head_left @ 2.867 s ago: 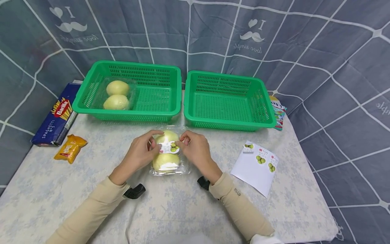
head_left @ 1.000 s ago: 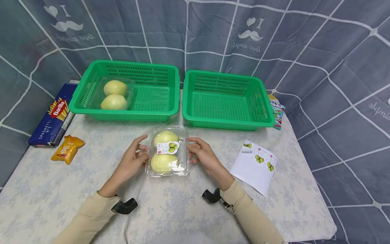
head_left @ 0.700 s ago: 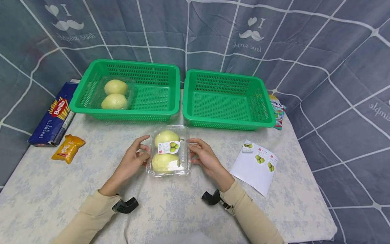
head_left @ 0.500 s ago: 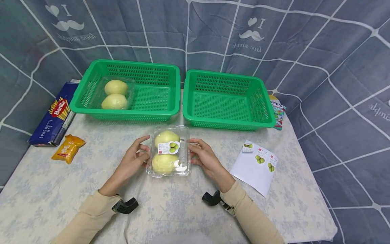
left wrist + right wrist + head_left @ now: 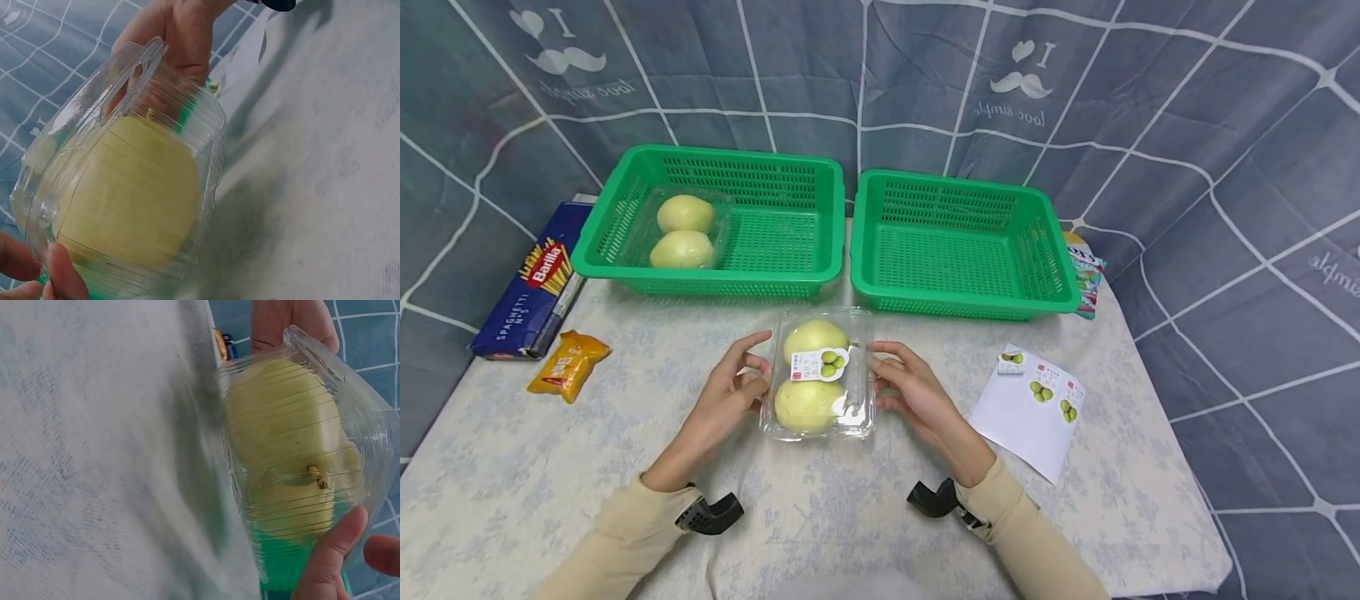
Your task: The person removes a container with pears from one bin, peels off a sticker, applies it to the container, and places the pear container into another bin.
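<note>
A clear plastic clamshell box [image 5: 859, 383] with two pale yellow melons [image 5: 808, 406] inside is between my hands. Across its lid runs a white label [image 5: 818, 364] printed with green fruit. My left hand [image 5: 727, 396] grips the box's left side; in the left wrist view its thumb [image 5: 65, 275] is at the lid's edge. My right hand [image 5: 917, 396] holds the opposite side, and its thumb [image 5: 337, 550] lies against the clear wall in the right wrist view. A short stem [image 5: 319, 477] shows on one melon there.
Behind stand two green baskets: the left basket [image 5: 775, 229] holds another boxed pair of melons [image 5: 685, 233], and the right basket [image 5: 955, 254] is bare. A spaghetti box [image 5: 535, 287] and orange packet [image 5: 568, 367] lie left. At right are a label sheet [image 5: 1026, 417] and a snack bag [image 5: 1086, 279].
Earliest, both hands pressed the label on the lid; since then they have moved out to the box's two sides. Lately the box and right hand have shifted slightly right.
</note>
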A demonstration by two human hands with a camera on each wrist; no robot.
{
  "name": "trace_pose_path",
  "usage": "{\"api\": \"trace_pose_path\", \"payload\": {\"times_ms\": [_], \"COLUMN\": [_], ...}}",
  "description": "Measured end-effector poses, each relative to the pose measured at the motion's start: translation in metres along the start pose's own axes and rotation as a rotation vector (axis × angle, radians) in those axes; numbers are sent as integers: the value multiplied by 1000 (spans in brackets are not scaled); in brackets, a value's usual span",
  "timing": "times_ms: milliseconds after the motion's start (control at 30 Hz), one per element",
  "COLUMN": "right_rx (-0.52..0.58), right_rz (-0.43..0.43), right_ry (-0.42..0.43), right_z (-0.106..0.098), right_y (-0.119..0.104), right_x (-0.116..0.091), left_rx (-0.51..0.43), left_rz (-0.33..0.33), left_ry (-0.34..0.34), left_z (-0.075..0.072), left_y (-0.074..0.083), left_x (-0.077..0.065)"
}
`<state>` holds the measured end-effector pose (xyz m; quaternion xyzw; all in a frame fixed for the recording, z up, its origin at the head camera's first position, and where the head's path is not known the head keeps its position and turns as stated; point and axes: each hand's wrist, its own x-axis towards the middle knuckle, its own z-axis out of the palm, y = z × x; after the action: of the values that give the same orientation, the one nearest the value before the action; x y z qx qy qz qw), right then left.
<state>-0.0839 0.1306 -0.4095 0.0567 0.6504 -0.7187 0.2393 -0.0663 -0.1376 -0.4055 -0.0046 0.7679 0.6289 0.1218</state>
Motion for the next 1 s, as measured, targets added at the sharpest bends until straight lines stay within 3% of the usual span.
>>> {"api": "trace_pose_path", "payload": {"times_ms": [400, 667, 800, 1000], "right_rx": [-134, -219, -239, -218], "right_rz": [-161, -196, -212, -245], "right_ry": [-79, -119, -111, -34], "right_z": [-9, -12, -12, -13], "right_y": [-31, -48, -55, -69], "right_x": [-31, -40, -40, -37], "left_rx": [-55, -97, -82, -39], "left_rz": [101, 157, 165, 200], "left_ry": [33, 29, 31, 33], "left_z": [9, 9, 8, 7], "left_y": [27, 41, 49, 65], "left_x": [-9, -6, -3, 11]}}
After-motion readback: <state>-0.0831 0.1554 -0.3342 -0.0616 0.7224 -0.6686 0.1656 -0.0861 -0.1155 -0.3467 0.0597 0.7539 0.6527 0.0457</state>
